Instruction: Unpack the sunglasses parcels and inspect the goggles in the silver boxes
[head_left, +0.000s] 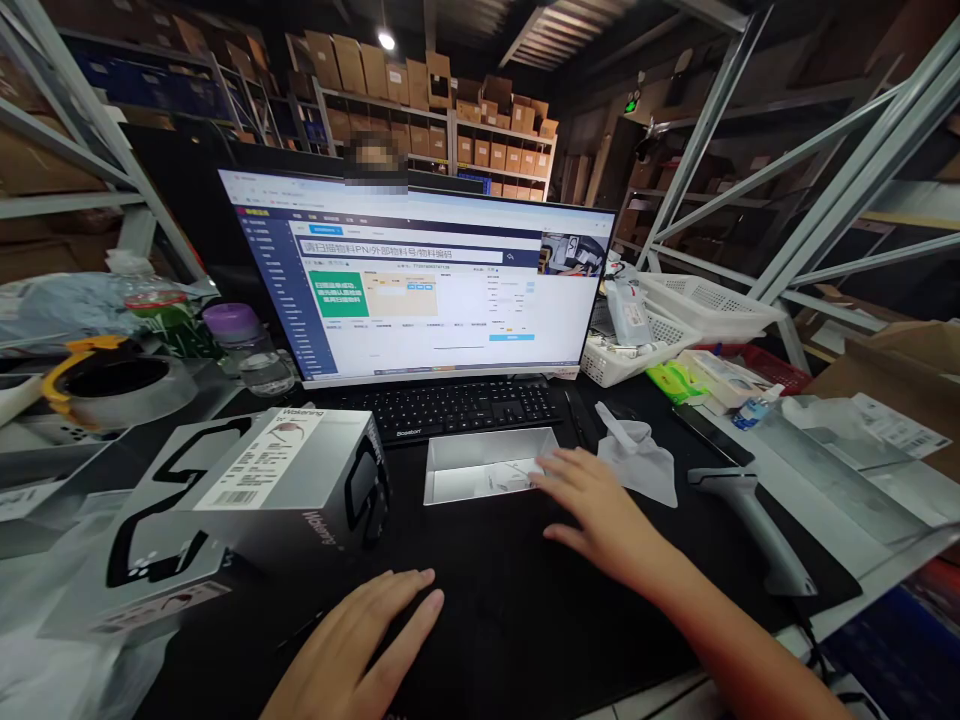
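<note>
My right hand point(592, 505) lies flat with fingers spread on the black desk mat point(510, 610), its fingertips touching the right edge of a shallow silver tray point(480, 455) in front of the keyboard point(457, 405). My left hand point(360, 640) rests palm down on the mat near the front edge, holding nothing. A silver product box point(289, 480) with a barcode label lies just left of and behind that hand. A lit monitor point(420, 275) stands behind the keyboard.
A grey barcode scanner point(750, 515) lies on the mat at right, beside a crumpled white wrapper point(637, 450). White baskets point(675, 320) and packets fill the right side. A tape roll point(112, 385) and a purple-capped bottle point(247, 350) stand at left. Metal shelving frames both sides.
</note>
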